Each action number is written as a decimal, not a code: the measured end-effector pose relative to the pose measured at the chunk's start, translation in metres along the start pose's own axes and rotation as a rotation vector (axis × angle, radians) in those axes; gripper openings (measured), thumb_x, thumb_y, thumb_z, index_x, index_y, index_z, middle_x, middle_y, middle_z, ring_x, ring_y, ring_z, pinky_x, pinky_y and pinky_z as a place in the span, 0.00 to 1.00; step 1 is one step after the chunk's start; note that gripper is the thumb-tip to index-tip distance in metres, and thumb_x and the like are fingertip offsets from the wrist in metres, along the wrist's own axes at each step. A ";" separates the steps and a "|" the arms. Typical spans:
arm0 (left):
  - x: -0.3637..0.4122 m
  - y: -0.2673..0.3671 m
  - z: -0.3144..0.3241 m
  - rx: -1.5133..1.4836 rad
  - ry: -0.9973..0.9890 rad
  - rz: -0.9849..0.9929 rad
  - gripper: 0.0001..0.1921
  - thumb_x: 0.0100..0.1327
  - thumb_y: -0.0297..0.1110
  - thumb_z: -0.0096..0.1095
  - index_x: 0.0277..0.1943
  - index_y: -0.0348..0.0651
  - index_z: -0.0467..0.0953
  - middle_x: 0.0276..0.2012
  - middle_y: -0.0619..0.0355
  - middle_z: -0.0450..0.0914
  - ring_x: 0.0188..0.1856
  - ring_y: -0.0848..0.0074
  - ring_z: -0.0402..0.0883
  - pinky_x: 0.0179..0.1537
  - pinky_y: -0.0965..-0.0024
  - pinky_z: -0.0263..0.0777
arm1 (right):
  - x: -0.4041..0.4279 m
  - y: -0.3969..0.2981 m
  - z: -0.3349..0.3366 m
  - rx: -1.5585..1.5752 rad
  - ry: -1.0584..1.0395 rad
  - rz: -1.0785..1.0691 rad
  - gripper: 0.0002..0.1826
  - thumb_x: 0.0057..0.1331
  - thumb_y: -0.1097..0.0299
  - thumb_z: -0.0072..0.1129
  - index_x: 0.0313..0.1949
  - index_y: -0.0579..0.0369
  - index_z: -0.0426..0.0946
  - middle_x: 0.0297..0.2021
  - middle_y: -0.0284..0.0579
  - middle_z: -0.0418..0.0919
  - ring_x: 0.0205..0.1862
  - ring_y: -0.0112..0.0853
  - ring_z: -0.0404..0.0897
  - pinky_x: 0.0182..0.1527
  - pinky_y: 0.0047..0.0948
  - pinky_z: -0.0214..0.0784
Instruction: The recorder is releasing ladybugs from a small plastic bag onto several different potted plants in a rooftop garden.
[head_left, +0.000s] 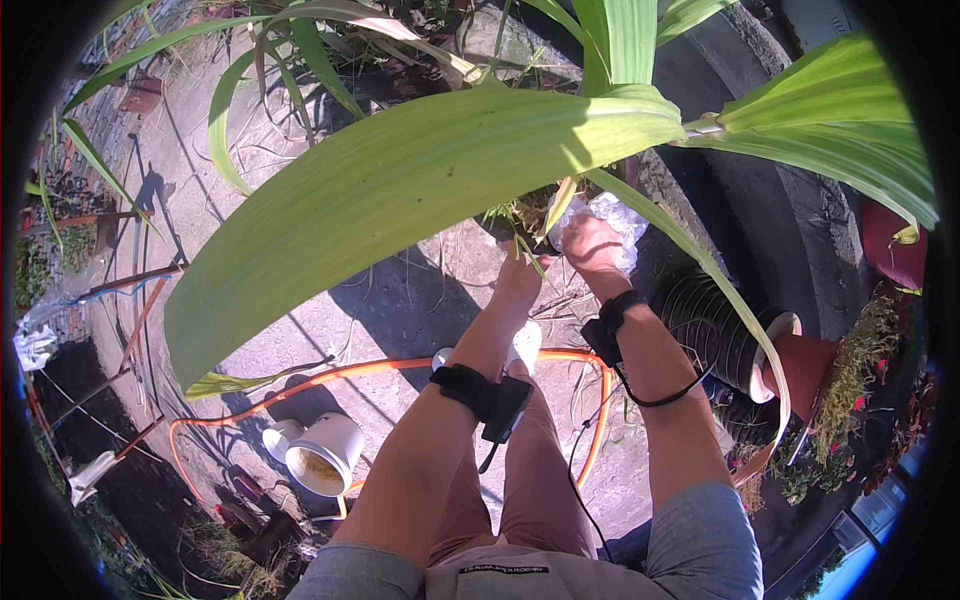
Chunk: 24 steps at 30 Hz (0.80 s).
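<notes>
My right hand (596, 241) grips a crumpled piece of clear plastic film (626, 221) beside a clump of plant growth (531, 214). Close to its left, my left hand (525, 270) reaches to the lower edge of the same clump, by what looks like a dark pot. Its fingers are partly hidden by green stems, so its hold is unclear. A long, broad green leaf (390, 187) arches across the view above both hands and covers part of the plant. Thin yellowing leaf blades hang beside my right hand.
An orange hose (330, 377) loops over the concrete ground around my feet. A white bucket (330, 454) lies tipped at the left. Black ribbed pipe (705, 322) and a terracotta pot (802, 371) are at the right. Metal rods (139, 330) stand at the far left.
</notes>
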<state>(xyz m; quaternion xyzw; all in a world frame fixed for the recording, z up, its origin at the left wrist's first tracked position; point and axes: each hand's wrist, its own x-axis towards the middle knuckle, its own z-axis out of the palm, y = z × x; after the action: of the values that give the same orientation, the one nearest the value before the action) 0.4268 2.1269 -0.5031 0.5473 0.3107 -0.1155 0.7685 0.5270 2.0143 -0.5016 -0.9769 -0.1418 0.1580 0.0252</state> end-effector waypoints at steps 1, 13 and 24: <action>0.005 0.001 -0.002 0.148 0.027 0.067 0.16 0.56 0.31 0.59 0.47 0.40 0.66 0.29 0.62 0.66 0.31 0.79 0.63 0.35 0.73 0.59 | -0.005 -0.002 -0.001 0.037 0.020 0.085 0.11 0.56 0.59 0.51 0.29 0.51 0.77 0.29 0.46 0.80 0.31 0.44 0.80 0.33 0.40 0.72; -0.013 0.012 -0.026 -0.116 -0.173 -0.013 0.09 0.56 0.34 0.61 0.40 0.49 0.71 0.30 0.70 0.70 0.27 0.88 0.65 0.28 0.83 0.59 | -0.067 0.018 0.004 0.471 0.334 0.397 0.12 0.56 0.67 0.47 0.30 0.64 0.76 0.28 0.59 0.78 0.34 0.49 0.78 0.39 0.40 0.71; -0.068 0.005 -0.029 0.032 -0.083 -0.172 0.29 0.57 0.30 0.60 0.62 0.39 0.60 0.49 0.59 0.74 0.50 0.76 0.72 0.52 0.70 0.64 | -0.064 -0.013 -0.047 0.713 0.242 0.521 0.15 0.60 0.62 0.45 0.36 0.61 0.76 0.35 0.62 0.77 0.41 0.52 0.77 0.43 0.44 0.68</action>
<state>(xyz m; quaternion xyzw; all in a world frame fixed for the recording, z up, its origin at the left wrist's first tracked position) 0.3662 2.1445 -0.4646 0.5256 0.3226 -0.2087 0.7590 0.4804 2.0087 -0.4368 -0.9217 0.1760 0.0827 0.3357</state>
